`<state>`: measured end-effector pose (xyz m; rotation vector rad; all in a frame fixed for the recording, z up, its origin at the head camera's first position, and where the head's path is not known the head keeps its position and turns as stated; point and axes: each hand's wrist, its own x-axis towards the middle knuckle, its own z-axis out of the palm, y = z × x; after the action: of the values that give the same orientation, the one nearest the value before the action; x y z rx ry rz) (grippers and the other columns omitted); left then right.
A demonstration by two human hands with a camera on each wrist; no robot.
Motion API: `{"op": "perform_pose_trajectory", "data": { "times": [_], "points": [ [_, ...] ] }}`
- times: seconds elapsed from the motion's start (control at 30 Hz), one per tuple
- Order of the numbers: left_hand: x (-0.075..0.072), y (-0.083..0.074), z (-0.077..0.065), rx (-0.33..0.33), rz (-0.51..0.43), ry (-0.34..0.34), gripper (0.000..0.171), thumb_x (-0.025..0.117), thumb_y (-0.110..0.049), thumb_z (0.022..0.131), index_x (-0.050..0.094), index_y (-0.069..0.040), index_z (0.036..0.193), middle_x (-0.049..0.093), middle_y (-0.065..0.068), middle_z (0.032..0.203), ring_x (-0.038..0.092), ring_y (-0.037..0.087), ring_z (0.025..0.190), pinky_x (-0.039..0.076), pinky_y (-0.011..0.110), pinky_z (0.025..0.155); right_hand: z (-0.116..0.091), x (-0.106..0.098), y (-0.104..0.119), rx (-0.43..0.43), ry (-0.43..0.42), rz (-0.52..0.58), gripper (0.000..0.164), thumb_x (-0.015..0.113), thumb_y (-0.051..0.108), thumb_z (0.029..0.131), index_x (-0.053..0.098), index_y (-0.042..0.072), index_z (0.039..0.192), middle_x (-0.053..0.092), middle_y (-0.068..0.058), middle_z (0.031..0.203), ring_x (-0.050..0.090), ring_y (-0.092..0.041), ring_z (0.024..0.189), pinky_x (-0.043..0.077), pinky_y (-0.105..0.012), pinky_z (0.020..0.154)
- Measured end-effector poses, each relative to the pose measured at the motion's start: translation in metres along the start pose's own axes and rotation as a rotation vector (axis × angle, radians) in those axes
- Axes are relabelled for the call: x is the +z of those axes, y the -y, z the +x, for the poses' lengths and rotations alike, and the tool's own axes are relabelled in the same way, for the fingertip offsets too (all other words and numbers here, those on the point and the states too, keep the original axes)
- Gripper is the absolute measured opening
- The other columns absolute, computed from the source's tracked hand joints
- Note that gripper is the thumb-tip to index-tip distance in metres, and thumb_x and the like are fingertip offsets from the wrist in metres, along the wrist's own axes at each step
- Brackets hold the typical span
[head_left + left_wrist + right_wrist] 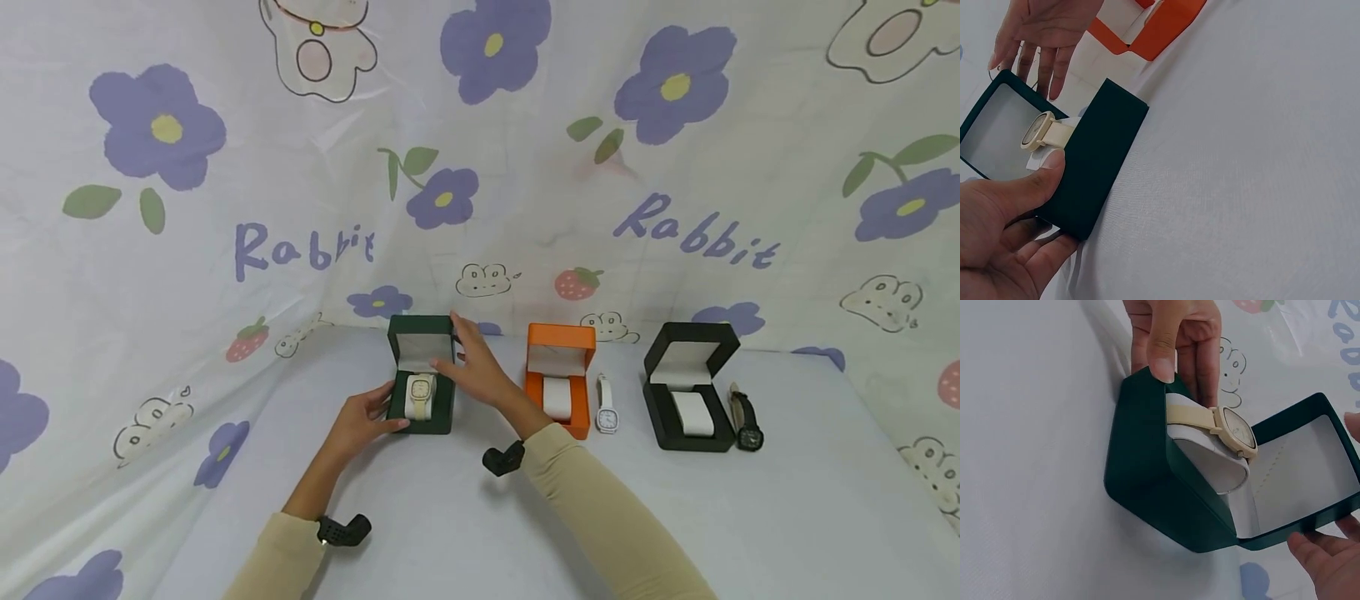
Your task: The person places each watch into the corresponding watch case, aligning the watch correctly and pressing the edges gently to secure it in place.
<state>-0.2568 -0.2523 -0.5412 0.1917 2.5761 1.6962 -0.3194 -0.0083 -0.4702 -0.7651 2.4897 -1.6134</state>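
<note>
A dark green watch box [443, 415] stands with its lid [420, 324] raised. Inside, a cream watch [1235, 431] with a pale dial is wrapped round a white cushion [1207, 464]. My left hand [358, 427] grips the base from the left, thumb at the front rim and fingers against the side, as the left wrist view shows. At the lid's right edge is my right hand [482, 371], thumb on the inner side and fingers on the outside, holding the lid between them.
To the right stands an open orange watch box [579, 408] with a bare white cushion; a silver-white watch [607, 408] lies beside it. Further right are an open black watch box [663, 429] and a black watch [747, 429]. A printed cloth [525, 200] hangs behind.
</note>
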Motion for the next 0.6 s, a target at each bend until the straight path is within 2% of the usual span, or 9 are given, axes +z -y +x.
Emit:
{"op": "perform_pose_trajectory", "data": {
  "times": [0.2, 0.27, 0.37, 0.6],
  "points": [
    [0.0006, -0.0054, -0.0019, -0.002, 0.006, -0.009, 0.079, 0.083, -0.006, 0.084, 0.041, 0.005, 0.151, 0.041, 0.026, 0.153, 0.049, 0.041, 0.134, 0.047, 0.043, 0.106, 0.0003, -0.002, 0.0007, -0.009, 0.004, 0.092, 0.07, 0.06, 0.029, 0.104, 0.021, 0.007, 0.158, 0.031, -0.016, 0.157, 0.034, -0.032, 0.147, 0.035, -0.048, 0.118],
    [0.0011, -0.0018, 0.0002, -0.008, 0.013, -0.018, 0.08, 0.084, -0.007, 0.083, 0.043, 0.003, 0.151, 0.042, 0.023, 0.153, 0.051, 0.039, 0.134, 0.048, 0.04, 0.104, 0.0001, -0.002, 0.0014, -0.017, 0.001, 0.109, 0.063, 0.058, 0.029, 0.105, 0.025, 0.006, 0.154, 0.037, -0.016, 0.152, 0.036, -0.029, 0.146, 0.032, -0.044, 0.12],
    [0.0018, -0.0028, 0.0, -0.011, 0.003, -0.027, 0.079, 0.084, -0.007, 0.083, 0.044, 0.002, 0.151, 0.042, 0.023, 0.153, 0.051, 0.039, 0.133, 0.049, 0.04, 0.103, -0.0001, 0.0002, 0.0014, -0.014, -0.008, 0.106, 0.053, 0.057, 0.029, 0.106, 0.031, 0.005, 0.145, 0.042, -0.016, 0.148, 0.039, -0.026, 0.144, 0.028, -0.04, 0.122],
    [0.0044, 0.0003, -0.0007, -0.035, -0.074, -0.029, 0.079, 0.084, -0.005, 0.083, 0.044, 0.001, 0.151, 0.041, 0.022, 0.154, 0.051, 0.039, 0.133, 0.05, 0.039, 0.101, -0.0019, 0.0064, 0.0012, 0.01, -0.058, 0.075, 0.043, 0.063, 0.027, 0.103, 0.04, 0.005, 0.132, 0.05, -0.015, 0.137, 0.048, -0.026, 0.135, 0.034, -0.038, 0.12]
  ]
}}
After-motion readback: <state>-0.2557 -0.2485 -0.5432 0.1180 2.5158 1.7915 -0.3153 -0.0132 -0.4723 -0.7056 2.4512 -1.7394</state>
